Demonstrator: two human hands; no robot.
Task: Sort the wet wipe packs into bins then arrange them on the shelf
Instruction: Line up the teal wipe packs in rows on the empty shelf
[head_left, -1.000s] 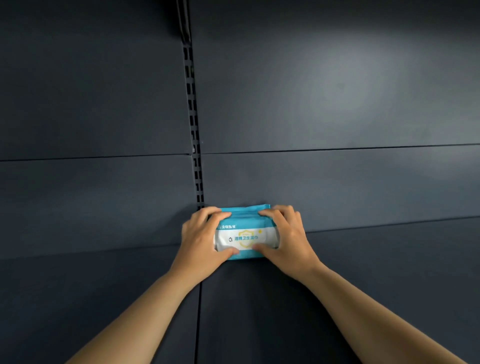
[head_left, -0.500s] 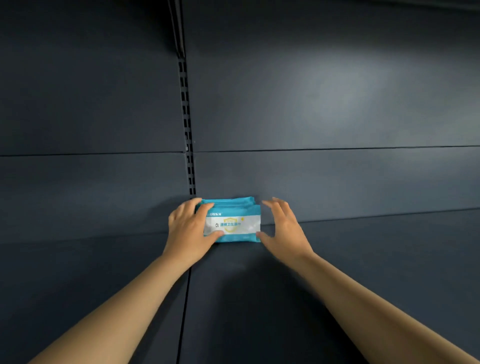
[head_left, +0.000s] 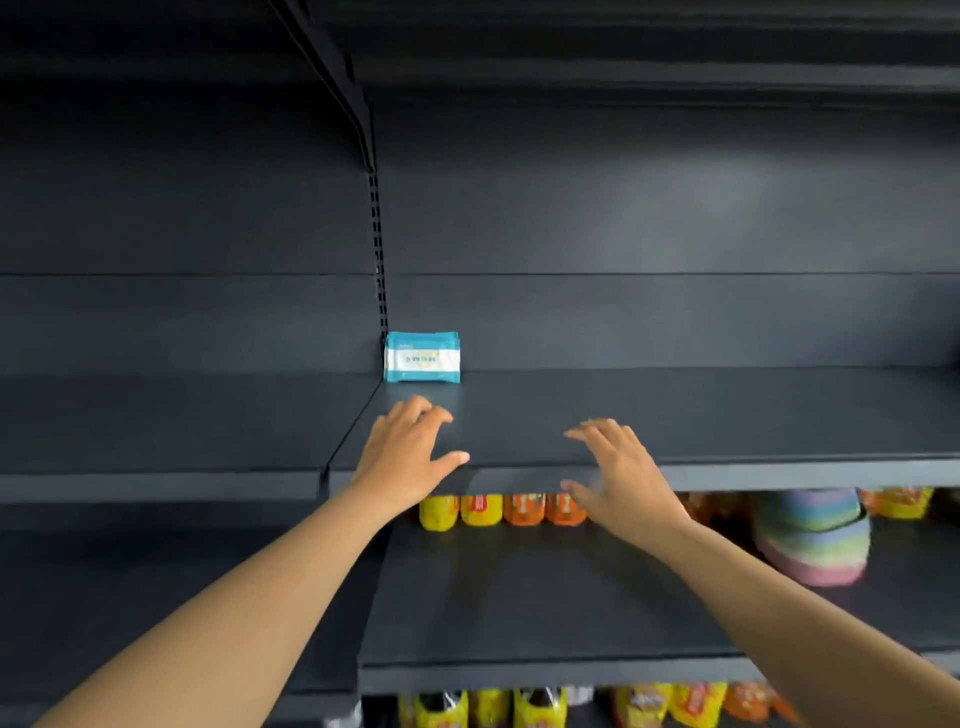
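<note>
Now both hands off wipe pack: left hand and right hand spread wide, empty, drawn back. Pack upright beyond left hand, at shelf back. Placement looks finished; next pack due.

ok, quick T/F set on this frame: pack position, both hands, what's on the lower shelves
1. The wet wipe pack stands at the back of the shelf, against the rear panel. True.
2. The left hand grips the pack. False: it holds nothing, fingers relaxed, apart from the pack.
3. The right hand is open and empty. True.
4. The pack lies on the shelf's front edge. False: it is at the back.
5. Yellow and orange packets sit on the shelf below. True.
</note>
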